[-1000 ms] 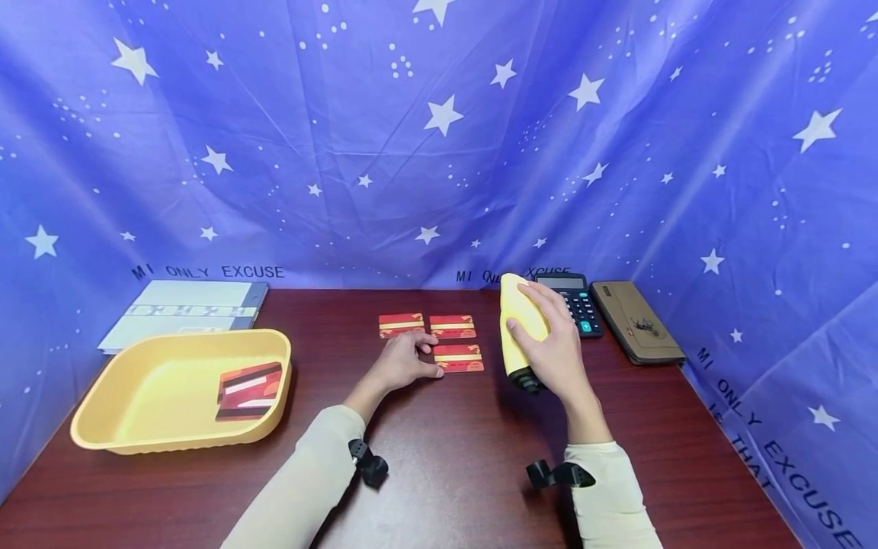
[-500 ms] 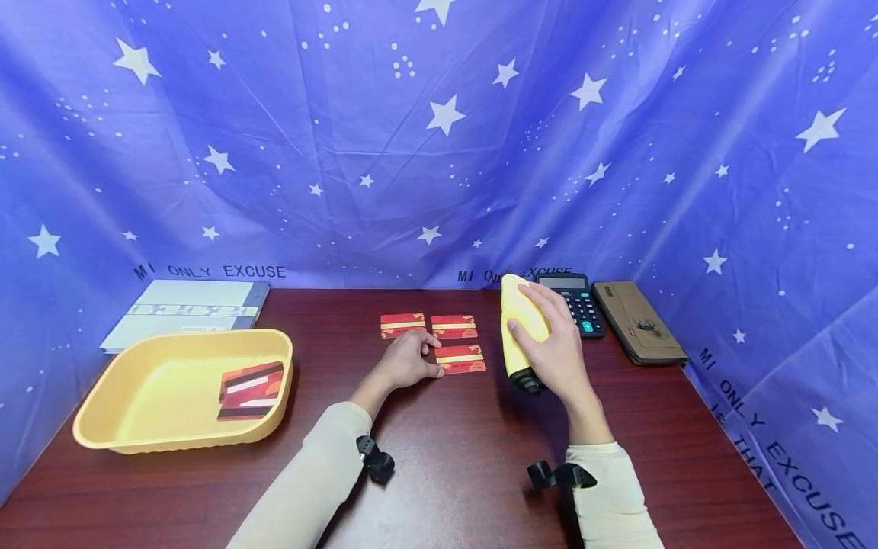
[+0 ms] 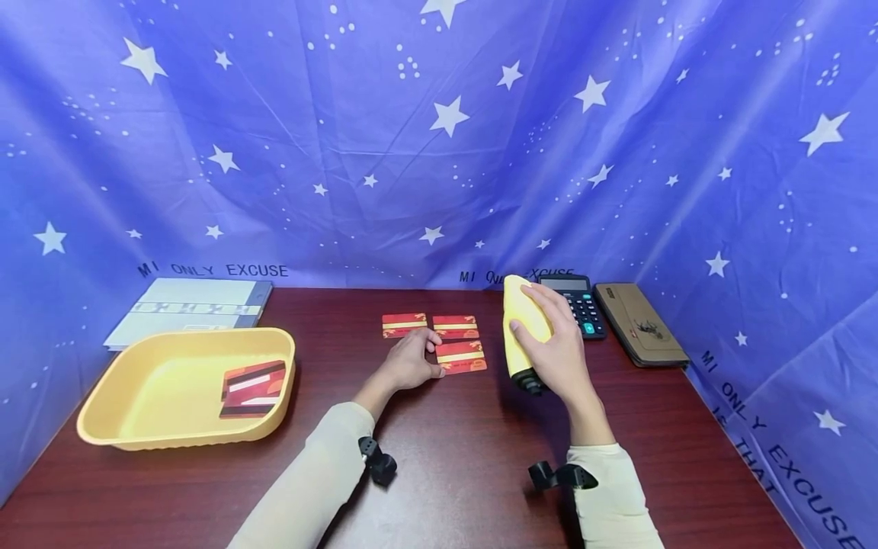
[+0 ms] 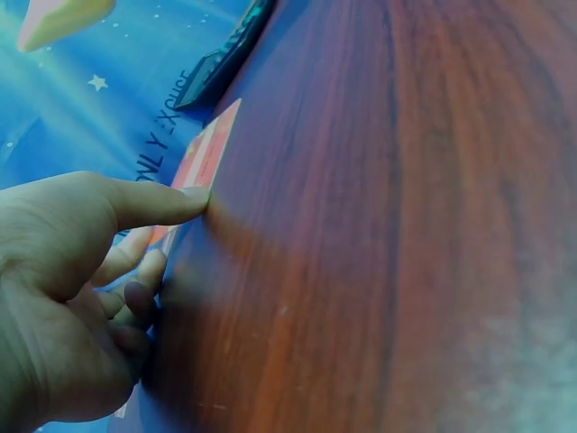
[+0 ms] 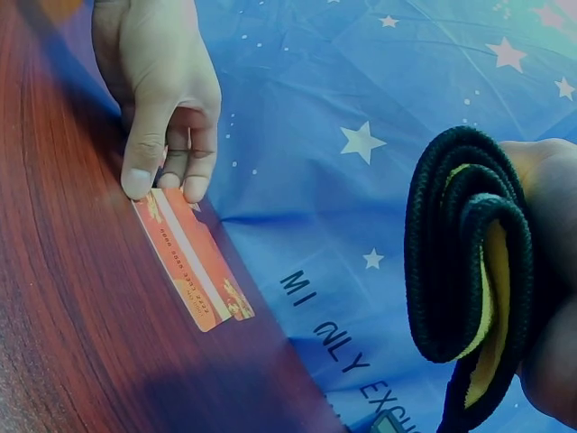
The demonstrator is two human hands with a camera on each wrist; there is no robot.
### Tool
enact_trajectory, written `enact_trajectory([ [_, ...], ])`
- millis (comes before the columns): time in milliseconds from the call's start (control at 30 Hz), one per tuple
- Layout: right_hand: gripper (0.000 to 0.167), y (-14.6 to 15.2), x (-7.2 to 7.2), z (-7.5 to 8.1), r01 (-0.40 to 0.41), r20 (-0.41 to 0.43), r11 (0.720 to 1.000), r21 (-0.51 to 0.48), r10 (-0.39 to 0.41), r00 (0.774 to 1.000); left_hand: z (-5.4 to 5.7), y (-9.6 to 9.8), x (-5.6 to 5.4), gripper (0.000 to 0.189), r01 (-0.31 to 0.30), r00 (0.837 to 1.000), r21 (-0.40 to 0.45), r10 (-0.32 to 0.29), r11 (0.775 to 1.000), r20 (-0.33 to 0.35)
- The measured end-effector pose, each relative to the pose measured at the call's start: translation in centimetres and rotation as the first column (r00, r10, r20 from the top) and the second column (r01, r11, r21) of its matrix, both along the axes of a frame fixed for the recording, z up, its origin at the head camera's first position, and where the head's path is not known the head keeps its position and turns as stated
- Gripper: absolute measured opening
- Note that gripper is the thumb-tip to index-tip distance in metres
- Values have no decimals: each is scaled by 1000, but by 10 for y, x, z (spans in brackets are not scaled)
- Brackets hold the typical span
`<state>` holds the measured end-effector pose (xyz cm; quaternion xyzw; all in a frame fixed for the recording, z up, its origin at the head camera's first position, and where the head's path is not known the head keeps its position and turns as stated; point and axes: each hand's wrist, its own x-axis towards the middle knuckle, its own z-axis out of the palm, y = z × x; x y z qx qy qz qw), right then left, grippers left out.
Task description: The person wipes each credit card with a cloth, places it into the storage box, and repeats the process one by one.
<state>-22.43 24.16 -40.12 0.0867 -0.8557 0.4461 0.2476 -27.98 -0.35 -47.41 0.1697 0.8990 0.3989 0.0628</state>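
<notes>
Three red bank cards with a pale gold stripe lie at the middle of the table in the head view: a back left card (image 3: 403, 323), a back right card (image 3: 456, 326) and a front card (image 3: 461, 357). My left hand (image 3: 410, 360) pinches the front card by its left edge, thumb on the near corner and fingers at the far one. The right wrist view shows printed digits on this card (image 5: 191, 262). My right hand (image 3: 559, 347) grips a folded yellow cloth (image 3: 524, 320) with a black edge, held up to the right of the cards.
On the left stands a yellow tray (image 3: 96, 427) with several cards (image 3: 252, 389) inside, black stripes showing. Behind it lies a pale notebook (image 3: 199, 301). A calculator (image 3: 583, 309) and a brown wallet (image 3: 638, 324) sit at the back right. A starry blue curtain (image 3: 384, 137) surrounds the table.
The front card has tilted slightly, its right end turned a little away from me, and edged closer to the card behind. The right hand keeps the cloth in the same place.
</notes>
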Motion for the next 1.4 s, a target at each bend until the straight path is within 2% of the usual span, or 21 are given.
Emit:
enact_trajectory([
  [233, 57, -1, 1, 1, -6, -1, 1000, 4, 6, 1000, -2, 1, 4, 48, -10, 999, 44, 12, 999, -34],
  [433, 57, -1, 1, 0, -3, -3, 1000, 7, 3, 1000, -1, -1, 6, 44, 15, 1000, 100, -13, 995, -16],
  [533, 57, -2, 1, -1, -7, 0, 1000, 10, 7, 1000, -2, -4, 6, 42, 36, 999, 196, -43, 980, 27],
  [633, 57, -3, 1, -1, -11, 3, 1000, 15, 11, 1000, 0, -9, 8, 43, 41, 995, 330, -70, 943, 77],
  [700, 57, -4, 2, 0, -12, 3, 1000, 18, 12, 1000, 5, -15, 9, 43, 35, 992, 412, -81, 910, 93],
  [800, 58, -6, 3, 2, -10, -5, 1000, 25, 10, 1000, 18, -24, 12, 45, 7, 994, 486, -60, 874, 95],
  [867, 58, -7, 4, 4, -11, -10, 1000, 27, 11, 1000, 28, -30, 14, 45, -7, 996, 519, -42, 855, 81],
  [967, 58, -10, 6, 5, -19, -18, 999, 36, 20, 1000, 39, -40, 16, 45, -25, 999, 541, 1, 841, 45],
  [1167, 58, -17, 8, 6, -40, -41, 998, 50, 42, 998, 57, -57, 25, 47, -42, 997, 544, 67, 838, -26],
  [1400, 59, -29, 9, 5, -69, -63, 995, 72, 73, 995, 72, -64, 34, 45, -44, 982, 530, 134, 847, -133],
])
